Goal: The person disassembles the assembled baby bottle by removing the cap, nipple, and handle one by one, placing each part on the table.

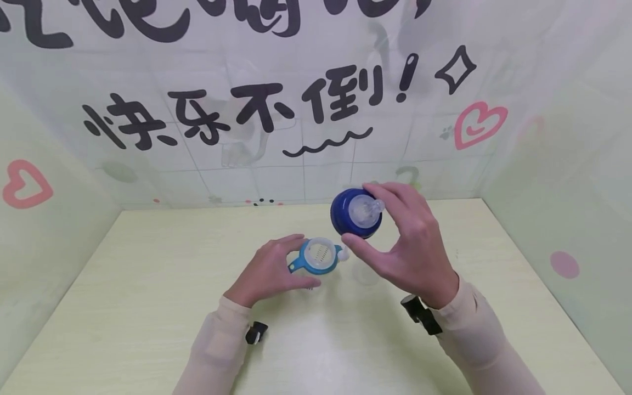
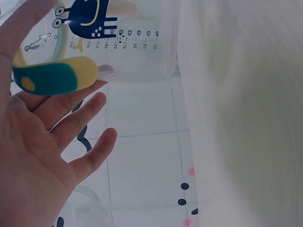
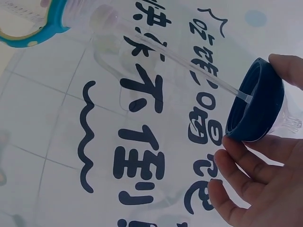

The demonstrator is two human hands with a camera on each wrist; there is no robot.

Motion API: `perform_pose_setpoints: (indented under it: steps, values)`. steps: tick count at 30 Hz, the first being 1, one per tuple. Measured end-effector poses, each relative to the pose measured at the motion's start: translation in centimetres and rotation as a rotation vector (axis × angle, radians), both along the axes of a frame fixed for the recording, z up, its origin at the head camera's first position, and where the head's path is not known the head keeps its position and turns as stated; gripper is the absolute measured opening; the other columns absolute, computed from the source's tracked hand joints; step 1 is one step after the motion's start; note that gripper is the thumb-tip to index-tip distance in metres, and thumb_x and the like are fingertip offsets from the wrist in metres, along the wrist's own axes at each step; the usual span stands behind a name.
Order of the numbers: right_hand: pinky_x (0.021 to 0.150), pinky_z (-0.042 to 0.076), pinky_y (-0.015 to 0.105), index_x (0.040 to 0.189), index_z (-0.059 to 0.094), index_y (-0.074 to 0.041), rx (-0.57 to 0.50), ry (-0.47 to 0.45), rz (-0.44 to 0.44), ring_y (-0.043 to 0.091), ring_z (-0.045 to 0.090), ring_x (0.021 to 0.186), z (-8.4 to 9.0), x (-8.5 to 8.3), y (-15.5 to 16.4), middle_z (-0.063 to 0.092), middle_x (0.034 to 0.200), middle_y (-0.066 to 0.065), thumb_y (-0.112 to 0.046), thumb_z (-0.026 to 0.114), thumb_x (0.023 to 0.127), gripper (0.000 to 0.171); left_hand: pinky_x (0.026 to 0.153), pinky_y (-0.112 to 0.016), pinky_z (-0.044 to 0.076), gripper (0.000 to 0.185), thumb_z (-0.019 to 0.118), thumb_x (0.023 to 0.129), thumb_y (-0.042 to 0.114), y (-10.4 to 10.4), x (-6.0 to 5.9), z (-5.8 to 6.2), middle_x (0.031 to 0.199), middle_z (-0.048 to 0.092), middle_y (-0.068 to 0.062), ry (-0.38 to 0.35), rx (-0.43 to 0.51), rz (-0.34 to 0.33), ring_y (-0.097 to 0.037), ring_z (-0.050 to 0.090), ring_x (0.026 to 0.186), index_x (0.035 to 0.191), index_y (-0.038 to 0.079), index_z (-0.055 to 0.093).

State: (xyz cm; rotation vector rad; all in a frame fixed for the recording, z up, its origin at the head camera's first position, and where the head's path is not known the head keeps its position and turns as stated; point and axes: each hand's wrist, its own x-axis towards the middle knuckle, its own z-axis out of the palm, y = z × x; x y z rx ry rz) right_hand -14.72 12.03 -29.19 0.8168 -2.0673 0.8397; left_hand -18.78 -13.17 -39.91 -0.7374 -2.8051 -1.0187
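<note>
Two hands work: left hand [image 1: 269, 271] grips the empty bottle [image 1: 320, 257]; right hand [image 1: 412, 247] pinches the blue cap [image 1: 355, 213]. Only the right-wrist view shows its straw [image 3: 180, 59].

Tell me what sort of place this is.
Probably a staged tabletop booth, not a real kitchen: a pale wooden table is boxed in by printed sheets bearing slogans and hearts, with only a baby bottle out.

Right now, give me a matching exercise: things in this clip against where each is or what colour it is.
Things:
1. cap
2. bottle
3. straw
4. wall heart

States:
A. under the left hand
B. pink
C. dark blue, pinched by the right hand
D. clear, sticking out of the cap's underside

Pairs: 1-C, 2-A, 3-D, 4-B
</note>
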Motion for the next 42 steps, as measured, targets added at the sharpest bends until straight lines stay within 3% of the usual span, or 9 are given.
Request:
perform_pose_setpoints:
  steps: [16, 26, 42]
  values:
    - [0.091, 0.048, 0.047, 0.124, 0.065, 0.0, 0.056, -0.128, -0.045, 0.026, 0.057, 0.111, -3.7, -1.2, 0.2, 0.065, 0.116, 0.012, -0.036, 0.083, 0.076, 0.062, 0.102, -0.054, 0.045, 0.084, 0.087, 0.068, 0.053, -0.9, -0.5, 0.0, 0.136, 0.061, -0.01, 0.003, 0.003, 0.038, -0.031, 0.057, 0.124, 0.133, 0.006, 0.062]
    - [0.09, 0.049, 0.051, 0.124, 0.065, -0.001, 0.089, -0.221, -0.1, 0.029, 0.059, 0.11, -6.1, -2.5, 0.0, 0.065, 0.116, 0.014, -0.038, 0.082, 0.077, 0.062, 0.099, -0.05, 0.049, 0.08, 0.088, 0.068, 0.052, -1.1, -0.7, -0.4, 0.131, 0.064, -0.006, 0.017, 0.013, 0.025, -0.027, 0.06, 0.119, 0.13, 0.009, 0.064]
    - [0.09, 0.048, 0.051, 0.124, 0.064, -0.001, 0.136, -0.353, -0.186, 0.031, 0.059, 0.106, -9.3, -4.4, 0.2, 0.065, 0.113, 0.014, -0.039, 0.081, 0.079, 0.061, 0.1, -0.052, 0.048, 0.084, 0.088, 0.067, 0.051, -1.0, -0.5, -0.2, 0.134, 0.062, -0.012, 0.018, 0.009, 0.033, -0.031, 0.06, 0.121, 0.131, 0.003, 0.063]
